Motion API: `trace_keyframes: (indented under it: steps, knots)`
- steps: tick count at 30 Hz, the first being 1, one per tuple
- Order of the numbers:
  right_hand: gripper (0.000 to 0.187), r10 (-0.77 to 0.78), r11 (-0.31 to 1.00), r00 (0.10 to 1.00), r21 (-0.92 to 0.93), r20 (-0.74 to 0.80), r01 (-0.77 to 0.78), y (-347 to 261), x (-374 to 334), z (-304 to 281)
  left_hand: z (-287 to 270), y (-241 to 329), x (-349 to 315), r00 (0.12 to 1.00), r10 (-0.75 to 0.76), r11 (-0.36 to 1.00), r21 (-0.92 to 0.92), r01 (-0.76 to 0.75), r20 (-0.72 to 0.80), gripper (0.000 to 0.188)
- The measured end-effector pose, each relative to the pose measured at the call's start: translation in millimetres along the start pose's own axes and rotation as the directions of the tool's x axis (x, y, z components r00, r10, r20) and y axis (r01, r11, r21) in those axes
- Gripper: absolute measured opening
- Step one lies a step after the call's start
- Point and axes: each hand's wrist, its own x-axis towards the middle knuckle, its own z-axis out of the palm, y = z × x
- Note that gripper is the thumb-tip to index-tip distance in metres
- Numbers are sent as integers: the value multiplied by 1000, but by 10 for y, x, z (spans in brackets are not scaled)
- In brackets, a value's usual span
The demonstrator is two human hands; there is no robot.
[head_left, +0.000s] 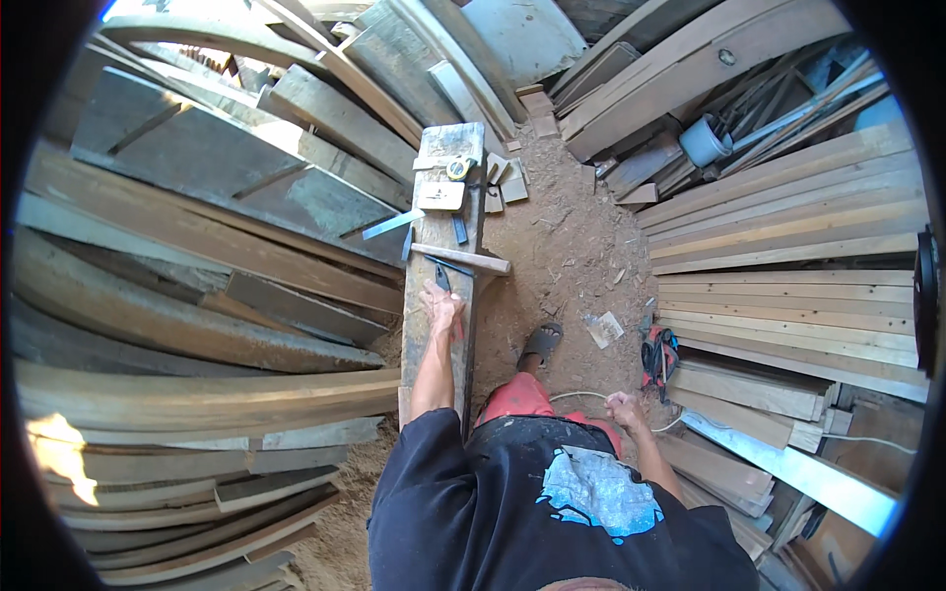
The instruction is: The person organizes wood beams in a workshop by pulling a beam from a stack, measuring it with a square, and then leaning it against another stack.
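One long plank worktop [439, 325], left hand [441, 307] flat on it, fingers spread, one hammer [461, 259] beyond, right hand [623, 406] clamped on one white cord [576, 397] (sawdust floor [567, 236], stacked boards [788, 236] all around).

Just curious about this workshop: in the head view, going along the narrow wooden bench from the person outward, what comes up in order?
Left hand → wooden-handled hammer lying crosswise → pale square wooden block → small round yellow tape measure.

the left grip [441, 307] rests on a long wooden plank [439, 295] beside a hammer [461, 258]; the right grip [623, 406] holds a white cord [581, 396] above the sawdust floor [562, 246].
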Motion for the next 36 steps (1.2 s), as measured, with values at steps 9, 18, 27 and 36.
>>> trace_keyframes:
  steps: [9,18,27,36]
  knots:
    - [18,198,980,974,32,-105,-196,657,-14,-345,-414,1060,719,976,216,976,-6,-216,-37,63]
    - [21,166,982,975,118,-146,-150,290,2,-133,-236,1334,1180,951,122,976,142,-167,284,60]
    - [20,136,989,986,73,-100,-129,49,106,-26,-888,1431,1048,888,50,945,267,-191,458,51]
    - [19,141,990,985,20,-102,-140,162,103,-54,-1192,951,501,920,188,965,111,-238,343,36]
